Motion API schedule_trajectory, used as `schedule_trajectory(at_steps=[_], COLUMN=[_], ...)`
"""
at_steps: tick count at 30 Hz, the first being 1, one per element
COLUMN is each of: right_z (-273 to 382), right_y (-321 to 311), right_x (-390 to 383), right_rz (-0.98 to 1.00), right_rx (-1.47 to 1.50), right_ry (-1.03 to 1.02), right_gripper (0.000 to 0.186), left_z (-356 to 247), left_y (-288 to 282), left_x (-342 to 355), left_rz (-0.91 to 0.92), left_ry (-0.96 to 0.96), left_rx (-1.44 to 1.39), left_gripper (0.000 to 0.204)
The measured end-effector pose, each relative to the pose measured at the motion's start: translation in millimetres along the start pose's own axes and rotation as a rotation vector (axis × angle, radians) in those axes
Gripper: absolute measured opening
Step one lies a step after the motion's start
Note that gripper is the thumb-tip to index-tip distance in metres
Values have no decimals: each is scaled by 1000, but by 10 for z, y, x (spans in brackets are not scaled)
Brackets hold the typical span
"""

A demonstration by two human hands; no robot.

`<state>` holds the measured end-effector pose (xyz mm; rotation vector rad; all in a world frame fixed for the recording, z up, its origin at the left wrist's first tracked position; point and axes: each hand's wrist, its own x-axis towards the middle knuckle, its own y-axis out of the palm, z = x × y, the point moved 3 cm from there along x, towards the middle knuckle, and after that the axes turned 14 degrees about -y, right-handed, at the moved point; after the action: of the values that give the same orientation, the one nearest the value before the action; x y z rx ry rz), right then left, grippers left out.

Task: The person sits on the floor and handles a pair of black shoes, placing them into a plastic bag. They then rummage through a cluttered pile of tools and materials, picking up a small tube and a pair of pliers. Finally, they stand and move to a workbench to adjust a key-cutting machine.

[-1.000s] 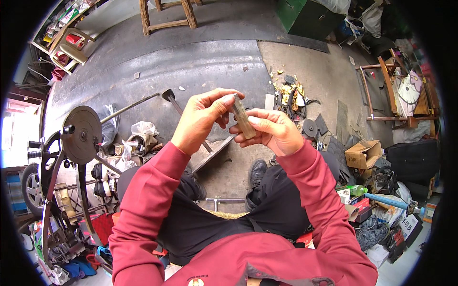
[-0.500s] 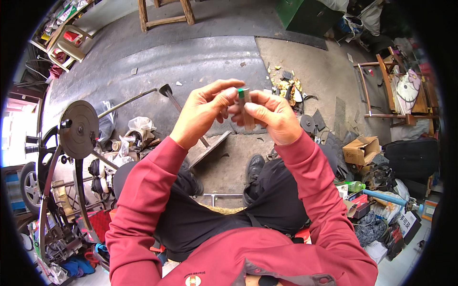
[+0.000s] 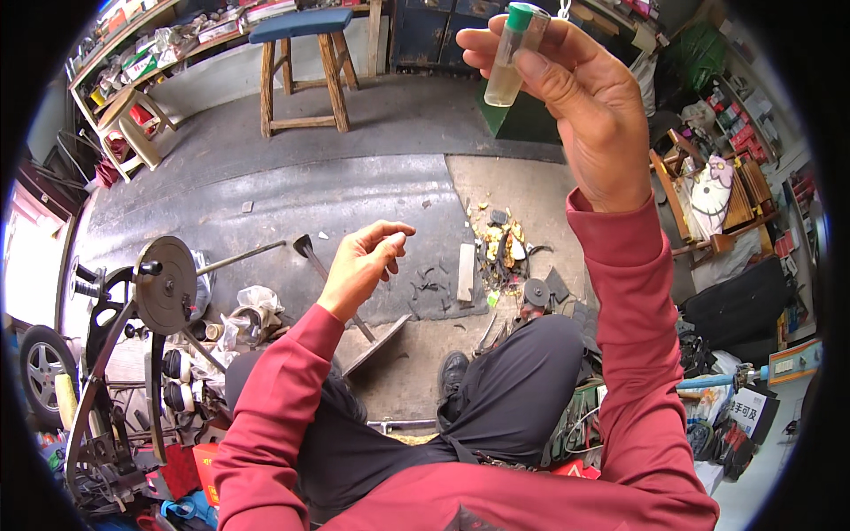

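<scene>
Fingers of our right hand (image 3: 602, 115) are gripping a clear tube (image 3: 503, 85), already raised high; our left hand (image 3: 356, 265) is hanging half-curled, holding nothing we are seeing. A green cap (image 3: 521, 16) is covering the tube's top, unopened. Our grip is hiding one side; the contents are looking blurred.

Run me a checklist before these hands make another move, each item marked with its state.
1. Clear tube gripped: ok, held between the thumb and fingers of the raised right hand.
2. Green cap on the tube's upper end: ok.
3. Cap pressed fully home: cannot tell from this view.
4. Left hand free: ok, fingers curled with nothing visible in them.
5. Tube's contents identified: cannot tell; the lower part just looks pale yellowish.
6. Floor free of scraps: not ok, a debris pile lies on it.
</scene>
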<state>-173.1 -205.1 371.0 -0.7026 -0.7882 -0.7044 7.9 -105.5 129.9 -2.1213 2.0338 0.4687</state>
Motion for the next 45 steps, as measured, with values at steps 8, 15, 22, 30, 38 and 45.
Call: schedule_trajectory(at_steps=[8,15,22,30,38,45], right_z=[186,-222,-699,-892,-1001,-971], right_y=[139,467,696,661,352,300], right_x=[162,-624,-1604,-2028,-2147,-2184], right_rz=[54,-158,-387,-475,-640,-608], right_rx=[-161,280,556,423,513,521], right_ry=[18,387,683,626,861,824], right_gripper=[32,27,39,25,81,57], left_z=[-19,-56,-47,-32,76,101], left_y=[-83,-146,-175,-126,15,64], left_x=[-98,-188,-276,-258,-180,-185], left_rz=[-9,-14,-51,-52,-12,4], left_ry=[32,45,35,26,17,8], left_rx=[-26,-20,31,84,192,270], left_gripper=[25,25,24,20,18,17])
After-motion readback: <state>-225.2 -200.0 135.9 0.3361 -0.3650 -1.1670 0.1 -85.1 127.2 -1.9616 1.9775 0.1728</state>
